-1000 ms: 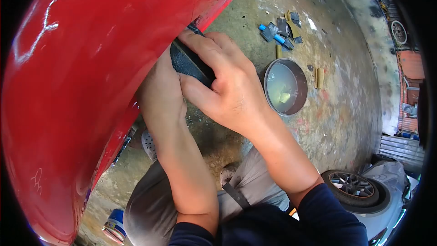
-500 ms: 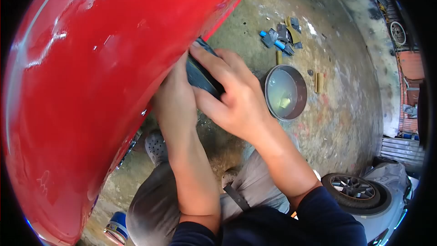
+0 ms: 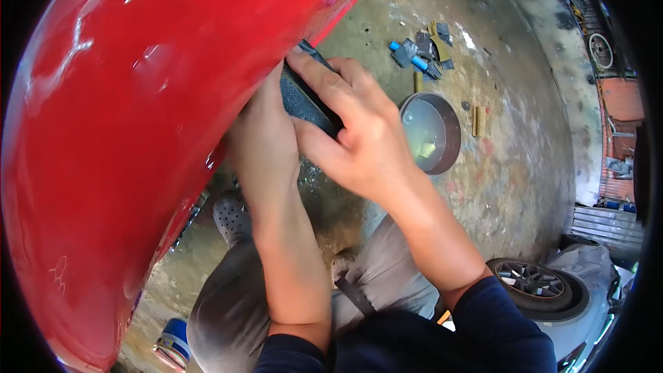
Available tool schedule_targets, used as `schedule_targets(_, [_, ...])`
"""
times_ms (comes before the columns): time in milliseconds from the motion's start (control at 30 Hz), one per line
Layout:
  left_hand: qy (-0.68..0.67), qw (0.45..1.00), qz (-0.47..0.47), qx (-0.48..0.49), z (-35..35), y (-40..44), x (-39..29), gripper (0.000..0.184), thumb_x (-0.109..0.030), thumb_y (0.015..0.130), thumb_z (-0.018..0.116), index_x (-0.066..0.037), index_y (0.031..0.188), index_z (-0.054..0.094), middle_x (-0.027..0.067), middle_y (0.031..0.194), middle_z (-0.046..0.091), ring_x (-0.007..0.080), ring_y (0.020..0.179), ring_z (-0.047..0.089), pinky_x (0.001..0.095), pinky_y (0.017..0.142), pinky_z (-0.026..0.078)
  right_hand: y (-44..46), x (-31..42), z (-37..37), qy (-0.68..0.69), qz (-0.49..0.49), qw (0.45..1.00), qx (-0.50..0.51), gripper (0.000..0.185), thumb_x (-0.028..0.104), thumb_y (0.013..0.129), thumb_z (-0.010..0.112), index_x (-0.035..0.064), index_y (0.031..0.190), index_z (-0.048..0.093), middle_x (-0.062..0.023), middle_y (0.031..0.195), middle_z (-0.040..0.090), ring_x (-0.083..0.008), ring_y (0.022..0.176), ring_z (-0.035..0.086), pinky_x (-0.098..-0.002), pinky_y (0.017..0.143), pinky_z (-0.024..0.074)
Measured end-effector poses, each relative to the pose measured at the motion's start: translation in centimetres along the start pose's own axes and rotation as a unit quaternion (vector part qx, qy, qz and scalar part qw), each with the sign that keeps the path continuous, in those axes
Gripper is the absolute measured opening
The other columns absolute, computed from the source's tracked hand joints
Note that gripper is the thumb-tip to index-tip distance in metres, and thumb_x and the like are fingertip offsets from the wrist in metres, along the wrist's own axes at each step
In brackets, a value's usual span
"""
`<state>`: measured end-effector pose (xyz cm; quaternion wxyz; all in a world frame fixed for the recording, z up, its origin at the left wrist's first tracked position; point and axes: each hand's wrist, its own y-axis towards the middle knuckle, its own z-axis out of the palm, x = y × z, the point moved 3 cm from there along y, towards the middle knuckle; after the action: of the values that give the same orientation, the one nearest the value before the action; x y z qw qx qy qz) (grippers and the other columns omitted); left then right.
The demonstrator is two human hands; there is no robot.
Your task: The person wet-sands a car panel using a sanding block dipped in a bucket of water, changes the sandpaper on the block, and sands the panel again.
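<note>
A glossy red car body panel (image 3: 138,131) fills the left side of the head view. At its edge my right hand (image 3: 359,124) is closed on a dark sanding block (image 3: 309,107) with a wet, speckled, gritty-looking face. The fingers lie along the block's far side and the thumb is on the near side. My left hand (image 3: 266,121) is at the same edge, just left of the block and touching the panel. Its fingers are hidden behind the hand and the panel.
A round bucket (image 3: 452,139) of cloudy water stands on the stained concrete floor. Dark and tan sandpaper pieces (image 3: 407,52) lie beyond it, with a blue cylinder among them. A paint tin (image 3: 174,340) sits lower left. A grey car's wheel (image 3: 530,283) is lower right.
The camera view has shifted slightly, so the floor items appear a little further left and up. My right hand still holds the sanding block at the panel edge, tilted slightly differently.
</note>
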<state>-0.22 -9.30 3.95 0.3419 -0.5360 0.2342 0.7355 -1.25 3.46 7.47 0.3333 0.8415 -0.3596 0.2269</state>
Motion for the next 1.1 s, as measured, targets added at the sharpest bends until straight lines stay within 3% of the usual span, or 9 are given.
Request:
schedule_targets(100, [-0.043, 0.999, -0.013, -0.013, 0.1, 0.5, 1.6, 0.043, -0.015, 0.098, 0.068, 0.004, 0.136, 0.061, 0.0113, 0.133, 0.064, 0.0196, 0.114, 0.064, 0.0337, 0.096, 0.052, -0.2, -1.2, 0.9, -0.031, 0.060, 0.996, 0.061, 0.064, 0.022, 0.085, 0.074, 0.0115, 0.146, 0.060, -0.0257, 0.117, 0.061, -0.0459, 0.091, 0.069, -0.0492, 0.079, 0.0596])
schedule_targets(200, [-0.028, 0.999, -0.025, 0.007, 0.5, 0.1, -1.2, 0.046, -0.015, 0.098, 0.068, 0.005, 0.139, 0.058, 0.0121, 0.136, 0.063, 0.0209, 0.116, 0.064, 0.0349, 0.096, 0.053, 0.8, 0.4, -1.0, -0.006, -0.008, 1.000, 0.012, 0.064, 0.022, 0.084, 0.074, 0.0123, 0.146, 0.060, -0.0257, 0.118, 0.061, -0.0460, 0.092, 0.069, -0.0486, 0.079, 0.0599])
schedule_targets(400, [-0.091, 0.995, -0.030, -0.027, 0.2, 0.0, 1.8, 0.046, -0.016, 0.098, 0.069, 0.004, 0.139, 0.059, 0.0132, 0.136, 0.063, 0.0222, 0.116, 0.065, 0.0362, 0.095, 0.055, 0.3, -1.6, 0.3, -0.021, 0.033, 0.997, 0.070, 0.064, 0.021, 0.082, 0.074, 0.0119, 0.144, 0.061, -0.0264, 0.116, 0.062, -0.0459, 0.094, 0.069, -0.0478, 0.080, 0.0599])
schedule_targets(500, [-0.090, 0.996, 0.002, -0.015, 0.9, 0.0, 0.2, 0.047, -0.015, 0.098, 0.068, 0.004, 0.140, 0.058, 0.0140, 0.136, 0.063, 0.0230, 0.118, 0.064, 0.0366, 0.096, 0.054, 1.7, -0.3, -1.2, -0.012, -0.051, 0.999, 0.011, 0.062, 0.022, 0.084, 0.072, 0.0118, 0.144, 0.062, -0.0276, 0.117, 0.062, -0.0457, 0.096, 0.068, -0.0477, 0.082, 0.0598])
schedule_targets(633, [-0.104, 0.994, -0.013, -0.035, 0.8, 0.4, 1.3, 0.045, -0.016, 0.099, 0.068, 0.004, 0.138, 0.059, 0.0135, 0.133, 0.064, 0.0228, 0.116, 0.065, 0.0362, 0.094, 0.055, 1.1, -1.6, -0.1, -0.016, 0.059, 0.992, 0.114, 0.059, 0.022, 0.083, 0.073, 0.0090, 0.140, 0.064, -0.0258, 0.122, 0.064, -0.0452, 0.101, 0.068, -0.0476, 0.087, 0.0590])
schedule_targets(767, [-0.075, 0.997, 0.001, -0.023, 1.1, 0.3, -0.6, 0.046, -0.016, 0.099, 0.067, 0.004, 0.139, 0.058, 0.0130, 0.134, 0.063, 0.0223, 0.118, 0.064, 0.0366, 0.096, 0.053, 2.3, 0.1, -1.9, 0.002, -0.041, 0.999, 0.030, 0.058, 0.023, 0.083, 0.073, 0.0108, 0.140, 0.065, -0.0251, 0.122, 0.064, -0.0446, 0.100, 0.068, -0.0480, 0.086, 0.0586])
schedule_targets(900, [-0.100, 0.994, -0.011, -0.034, 0.9, 0.7, 0.9, 0.048, -0.017, 0.099, 0.068, 0.004, 0.140, 0.058, 0.0128, 0.134, 0.063, 0.0226, 0.118, 0.064, 0.0368, 0.097, 0.054, 1.4, -1.8, 0.2, 0.008, 0.078, 0.989, 0.125, 0.059, 0.022, 0.082, 0.074, 0.0097, 0.139, 0.065, -0.0246, 0.123, 0.065, -0.0430, 0.098, 0.068, -0.0477, 0.084, 0.0589])
schedule_targets(1033, [-0.068, 0.997, -0.005, -0.021, 1.1, 0.1, -1.2, 0.048, -0.016, 0.099, 0.068, 0.004, 0.141, 0.057, 0.0128, 0.134, 0.063, 0.0231, 0.119, 0.063, 0.0370, 0.098, 0.054, 2.3, 0.1, -2.0, -0.002, -0.067, 0.998, 0.018, 0.060, 0.022, 0.082, 0.074, 0.0100, 0.140, 0.065, -0.0236, 0.115, 0.064, -0.0420, 0.096, 0.069, -0.0469, 0.081, 0.0596])
schedule_targets(1100, [-0.057, 0.998, -0.010, -0.027, 0.6, -0.5, -0.5, 0.046, -0.016, 0.099, 0.068, 0.004, 0.139, 0.058, 0.0127, 0.133, 0.063, 0.0232, 0.118, 0.064, 0.0370, 0.097, 0.054, 1.2, -1.0, -0.9, -0.010, -0.009, 0.998, 0.063, 0.061, 0.022, 0.081, 0.074, 0.0093, 0.140, 0.064, -0.0236, 0.119, 0.065, -0.0415, 0.097, 0.069, -0.0470, 0.082, 0.0596])
